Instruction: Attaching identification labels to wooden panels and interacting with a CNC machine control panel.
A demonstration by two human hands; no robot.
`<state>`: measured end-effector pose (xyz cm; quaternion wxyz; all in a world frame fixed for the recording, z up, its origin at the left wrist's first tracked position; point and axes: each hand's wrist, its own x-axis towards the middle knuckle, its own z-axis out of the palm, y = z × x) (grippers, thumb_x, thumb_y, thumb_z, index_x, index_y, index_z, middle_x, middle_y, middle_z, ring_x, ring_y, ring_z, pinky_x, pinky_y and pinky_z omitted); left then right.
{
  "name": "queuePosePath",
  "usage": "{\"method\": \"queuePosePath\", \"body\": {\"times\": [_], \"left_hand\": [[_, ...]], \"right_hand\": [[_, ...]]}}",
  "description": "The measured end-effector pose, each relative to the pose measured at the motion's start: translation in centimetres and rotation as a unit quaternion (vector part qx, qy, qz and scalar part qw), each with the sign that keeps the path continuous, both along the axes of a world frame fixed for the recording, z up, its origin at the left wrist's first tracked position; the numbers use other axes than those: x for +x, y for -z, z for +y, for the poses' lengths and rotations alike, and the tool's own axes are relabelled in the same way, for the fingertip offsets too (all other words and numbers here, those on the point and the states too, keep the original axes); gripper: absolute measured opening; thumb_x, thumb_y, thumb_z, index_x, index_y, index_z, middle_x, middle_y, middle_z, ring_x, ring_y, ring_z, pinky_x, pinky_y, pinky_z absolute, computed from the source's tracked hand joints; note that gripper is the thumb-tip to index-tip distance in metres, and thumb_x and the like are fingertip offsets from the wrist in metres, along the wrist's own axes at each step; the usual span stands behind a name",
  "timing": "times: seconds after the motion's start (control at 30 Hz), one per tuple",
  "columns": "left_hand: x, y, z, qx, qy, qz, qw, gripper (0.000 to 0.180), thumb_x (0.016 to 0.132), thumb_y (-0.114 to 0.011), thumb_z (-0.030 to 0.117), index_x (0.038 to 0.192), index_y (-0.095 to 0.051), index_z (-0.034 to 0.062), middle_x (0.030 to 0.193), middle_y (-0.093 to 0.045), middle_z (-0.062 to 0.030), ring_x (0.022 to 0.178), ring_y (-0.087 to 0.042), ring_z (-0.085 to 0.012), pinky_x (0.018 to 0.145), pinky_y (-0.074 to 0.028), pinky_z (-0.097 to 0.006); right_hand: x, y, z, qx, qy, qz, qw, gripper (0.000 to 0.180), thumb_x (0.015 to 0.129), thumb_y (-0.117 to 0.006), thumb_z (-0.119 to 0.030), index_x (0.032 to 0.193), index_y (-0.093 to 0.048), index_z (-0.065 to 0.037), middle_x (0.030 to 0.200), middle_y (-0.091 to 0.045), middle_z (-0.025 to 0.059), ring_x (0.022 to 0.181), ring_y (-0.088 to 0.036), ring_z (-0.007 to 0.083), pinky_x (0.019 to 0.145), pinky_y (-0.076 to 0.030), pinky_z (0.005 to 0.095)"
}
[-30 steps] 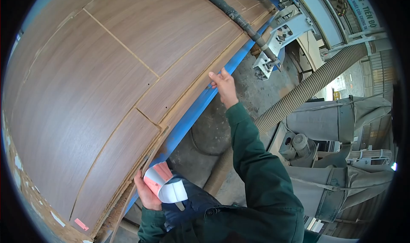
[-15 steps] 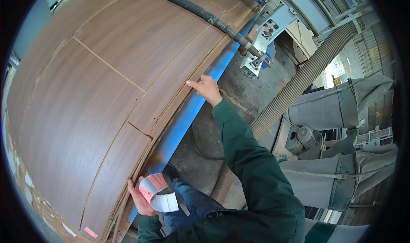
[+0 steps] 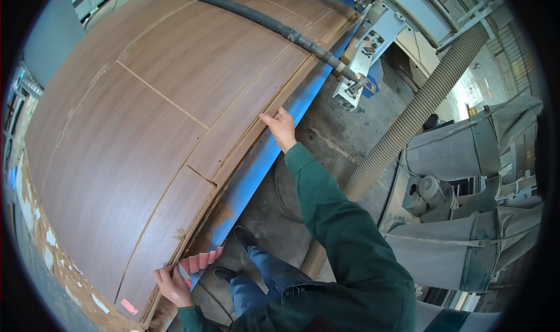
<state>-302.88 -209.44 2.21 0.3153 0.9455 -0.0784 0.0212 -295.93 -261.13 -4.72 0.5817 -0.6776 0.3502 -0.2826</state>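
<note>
A large brown wood-grain panel [image 3: 169, 116], cut through by narrow grooves, fills the left and middle. At its near right edge, my right hand [image 3: 281, 129] is closed on the thin wooden edge strip [image 3: 244, 148], thumb on top; some of its fingers are hidden. Lower down, my left hand [image 3: 174, 286] rests against the panel's edge, back of the hand upward. From its fingers a wavy strip of pink labels [image 3: 201, 261] trails out to the right over the blue machine rail. A single pink label [image 3: 129, 306] lies on the panel's near corner.
A blue rail [image 3: 251, 174] runs under the panel's edge. Above the panel crosses a black hose [image 3: 245, 11], ending by a white metal bracket [image 3: 364, 55]. A ribbed duct [image 3: 417, 107] and grey dust-collector bags [image 3: 446, 151] stand at right. Sawdust [image 3: 181, 234] lies near the edge.
My left hand has turned over and moved down-left along the edge. The label strip now stretches out to its right. My right hand keeps hold of the edge strip. The view has shifted slightly.
</note>
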Motion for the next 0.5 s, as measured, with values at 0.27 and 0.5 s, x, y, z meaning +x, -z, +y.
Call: {"method": "queuePosePath", "body": {"times": [0.27,0.5], "left_hand": [[-4.8,0.8,0.9,0.039,0.026,0.026,0.999,0.013,0.077,-0.067,0.003,0.080,-0.055,0.0030,0.081,-0.051,-0.0137,0.069,-0.055,-0.0333,0.061,-0.045,-0.040],[-7.8,6.6,7.1,0.108,-0.038,-0.009,0.993,0.013,0.082,-0.064,0.010,0.088,-0.055,0.0047,0.088,-0.053,-0.0161,0.077,-0.058,-0.0364,0.064,-0.046,-0.044]], "right_hand": [[-5.6,0.9,2.6,0.034,-0.014,-0.094,0.995,0.030,0.082,-0.065,-0.010,0.110,-0.059,-0.002,0.082,-0.062,0.0016,0.068,-0.053,0.0099,0.063,-0.044,0.0250],[-22.3,3.0,22.6,-0.002,-0.261,0.234,0.937,0.033,0.085,-0.066,-0.031,0.077,-0.050,-0.003,0.071,-0.055,0.0093,0.067,-0.054,0.0172,0.058,-0.042,0.0349]]}}
